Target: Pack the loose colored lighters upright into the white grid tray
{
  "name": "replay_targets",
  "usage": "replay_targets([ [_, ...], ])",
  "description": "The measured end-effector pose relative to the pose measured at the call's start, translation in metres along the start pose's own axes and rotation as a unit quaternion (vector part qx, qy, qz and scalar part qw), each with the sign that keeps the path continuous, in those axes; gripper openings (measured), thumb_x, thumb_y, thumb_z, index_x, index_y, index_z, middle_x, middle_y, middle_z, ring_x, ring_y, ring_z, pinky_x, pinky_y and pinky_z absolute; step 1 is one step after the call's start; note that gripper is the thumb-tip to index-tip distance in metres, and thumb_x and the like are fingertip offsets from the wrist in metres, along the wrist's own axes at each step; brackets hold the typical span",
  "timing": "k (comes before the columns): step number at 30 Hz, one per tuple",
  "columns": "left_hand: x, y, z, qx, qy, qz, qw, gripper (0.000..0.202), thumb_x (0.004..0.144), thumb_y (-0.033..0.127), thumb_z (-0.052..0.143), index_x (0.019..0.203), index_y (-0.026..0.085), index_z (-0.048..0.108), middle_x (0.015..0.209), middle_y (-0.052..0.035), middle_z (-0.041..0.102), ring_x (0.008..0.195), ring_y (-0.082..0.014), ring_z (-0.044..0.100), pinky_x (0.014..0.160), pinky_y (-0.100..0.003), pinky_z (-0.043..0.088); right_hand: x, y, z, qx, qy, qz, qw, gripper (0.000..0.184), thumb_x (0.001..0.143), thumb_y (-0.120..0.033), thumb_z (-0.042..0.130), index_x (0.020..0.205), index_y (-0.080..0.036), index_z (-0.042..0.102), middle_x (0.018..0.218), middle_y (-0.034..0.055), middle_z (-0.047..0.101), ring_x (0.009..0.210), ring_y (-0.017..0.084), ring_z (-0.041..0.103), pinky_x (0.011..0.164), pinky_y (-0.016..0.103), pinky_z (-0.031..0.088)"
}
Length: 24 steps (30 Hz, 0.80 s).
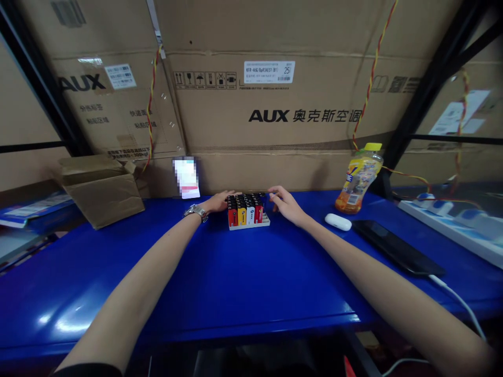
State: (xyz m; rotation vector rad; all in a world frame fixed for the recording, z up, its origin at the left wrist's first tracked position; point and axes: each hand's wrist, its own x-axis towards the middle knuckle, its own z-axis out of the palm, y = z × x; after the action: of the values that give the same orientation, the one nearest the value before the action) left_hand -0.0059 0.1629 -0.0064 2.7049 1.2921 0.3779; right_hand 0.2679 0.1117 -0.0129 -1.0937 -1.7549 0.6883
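Observation:
A pale tray [250,226] stands on the blue table, holding several rows of upright lighters [242,215] with black tops; the front row shows red, yellow, white and red ones. My left hand [218,202], a metal watch at its wrist, lies against the left side of the lighters with fingers stretched toward the back; their tips are partly hidden. At the tray's back right, the bent fingers and thumb of my right hand [286,205] pinch what looks like a dark blue lighter, mostly hidden. Some slots at the tray's right front hold no lighter.
An open cardboard box [104,191] and a lit phone [186,178] stand at left. To the right are a drink bottle [358,180], a white earphone case [338,222], a black phone [396,247] on a cable and a power strip [451,225]. Large cartons form the back wall.

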Motion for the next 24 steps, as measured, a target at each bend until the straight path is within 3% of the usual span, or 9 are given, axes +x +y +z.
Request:
replay_targets([
  [3,-0.005,0.002,0.003,0.008,-0.011,-0.042,0.999,0.033,0.089,0.033,0.045,0.112,0.019,0.064,0.116,-0.0106,0.068,0.102,-0.0273,0.064,0.089,-0.038,0.047,-0.001,-0.001,0.000,-0.004,-0.019,0.001,1.000,0.018,0.088,-0.032,0.046,0.101,-0.021,0.051,0.080,0.0006,0.055,0.052,0.011,0.054,0.054,0.029,0.048],
  [5,-0.018,0.001,0.000,0.014,-0.004,-0.061,0.998,0.036,0.093,0.034,0.037,0.112,0.020,0.065,0.121,-0.0099,0.066,0.106,-0.0263,0.063,0.092,-0.038,0.046,-0.002,-0.001,-0.001,-0.010,-0.025,0.001,1.000,0.017,0.088,-0.031,0.046,0.100,-0.021,0.052,0.081,0.0012,0.056,0.052,0.011,0.054,0.056,0.030,0.048],
  [9,-0.069,-0.007,-0.015,0.024,0.012,-0.103,0.994,0.053,0.098,0.048,0.023,0.133,0.019,0.052,0.140,-0.0098,0.052,0.125,-0.0277,0.051,0.105,-0.043,0.037,0.000,-0.003,-0.002,-0.028,-0.023,-0.017,0.999,0.016,0.087,-0.030,0.047,0.098,-0.020,0.053,0.082,0.0024,0.059,0.053,0.012,0.055,0.059,0.032,0.048],
  [13,-0.129,-0.002,-0.029,0.043,0.002,-0.149,0.988,0.057,0.098,0.054,0.022,0.138,0.024,0.048,0.144,-0.0076,0.048,0.131,-0.0281,0.046,0.108,-0.047,0.035,0.003,-0.008,0.000,-0.059,-0.002,-0.063,0.996,0.016,0.088,-0.031,0.047,0.096,-0.020,0.054,0.089,0.0056,0.065,0.060,0.014,0.057,0.062,0.033,0.048],
  [15,-0.152,0.014,-0.033,0.044,-0.016,-0.133,0.990,0.056,0.098,0.055,0.022,0.138,0.026,0.048,0.144,-0.0052,0.047,0.134,-0.0267,0.042,0.110,-0.046,0.033,0.004,-0.013,0.000,-0.076,0.005,-0.087,0.993,0.017,0.088,-0.032,0.048,0.096,-0.019,0.055,0.091,0.0068,0.066,0.066,0.016,0.058,0.065,0.033,0.048],
  [18,-0.168,0.053,-0.032,0.038,-0.031,-0.085,0.995,0.053,0.099,0.054,0.021,0.140,0.030,0.045,0.148,-0.0014,0.042,0.136,-0.0238,0.039,0.112,-0.044,0.032,0.002,-0.024,0.000,-0.098,0.024,-0.117,0.988,0.019,0.089,-0.034,0.046,0.096,-0.019,0.055,0.089,0.0070,0.067,0.070,0.017,0.059,0.067,0.033,0.046],
  [21,-0.161,0.100,-0.025,0.048,-0.047,-0.016,0.998,0.051,0.101,0.048,0.021,0.143,0.027,0.040,0.150,-0.0042,0.039,0.138,-0.0224,0.036,0.112,-0.043,0.032,-0.002,-0.036,0.000,-0.136,0.035,-0.145,0.980,0.020,0.090,-0.035,0.044,0.095,-0.019,0.055,0.086,0.0064,0.065,0.070,0.017,0.058,0.069,0.034,0.045],
  [24,-0.142,0.133,-0.015,0.073,-0.041,0.035,0.996,0.051,0.102,0.045,0.019,0.144,0.023,0.037,0.147,-0.0086,0.043,0.133,-0.0241,0.042,0.108,-0.044,0.037,-0.008,-0.043,0.000,-0.198,0.005,-0.151,0.968,0.024,0.091,-0.040,0.042,0.097,-0.019,0.054,0.089,0.0073,0.063,0.079,0.020,0.059,0.076,0.037,0.046],
])
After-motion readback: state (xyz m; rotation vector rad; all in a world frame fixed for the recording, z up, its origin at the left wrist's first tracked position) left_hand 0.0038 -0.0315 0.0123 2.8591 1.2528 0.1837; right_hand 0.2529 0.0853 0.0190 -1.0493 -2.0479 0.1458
